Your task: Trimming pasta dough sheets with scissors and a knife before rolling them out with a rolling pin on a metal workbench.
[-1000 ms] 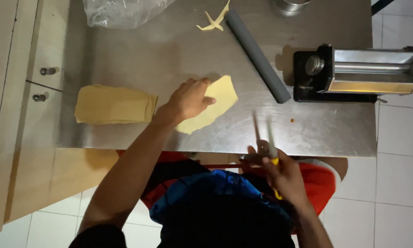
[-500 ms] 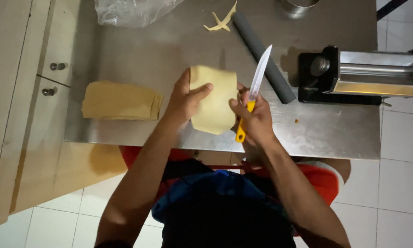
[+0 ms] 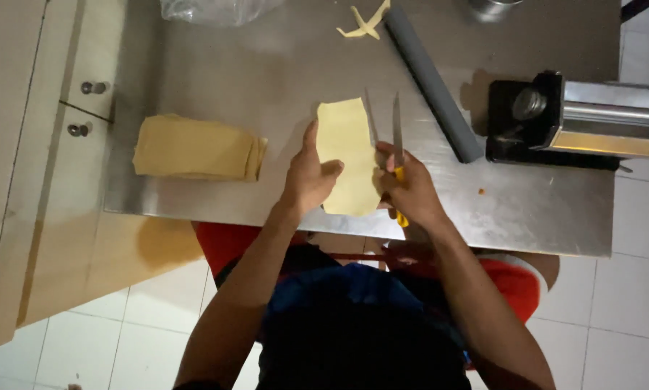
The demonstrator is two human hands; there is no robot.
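A pale yellow dough sheet [image 3: 346, 148] lies lengthwise on the steel table [image 3: 252, 79] near its front edge. My left hand [image 3: 308, 175] presses flat on the sheet's left side. My right hand [image 3: 409, 189] grips a yellow-handled knife [image 3: 396, 133], blade pointing away from me along the sheet's right edge. A folded stack of dough sheets [image 3: 194, 148] rests to the left of my left hand.
A grey rolling pin [image 3: 433, 83] lies diagonally behind the knife. A pasta machine [image 3: 584, 123] stands at the right. Dough scraps [image 3: 364, 25] and a clear plastic bag [image 3: 212, 9] sit at the far edge. Wooden drawers with knobs [image 3: 86, 108] stand left.
My right hand rose from below the table edge with the knife and set it beside the sheet. My left hand turned the sheet lengthwise and now holds it flat.
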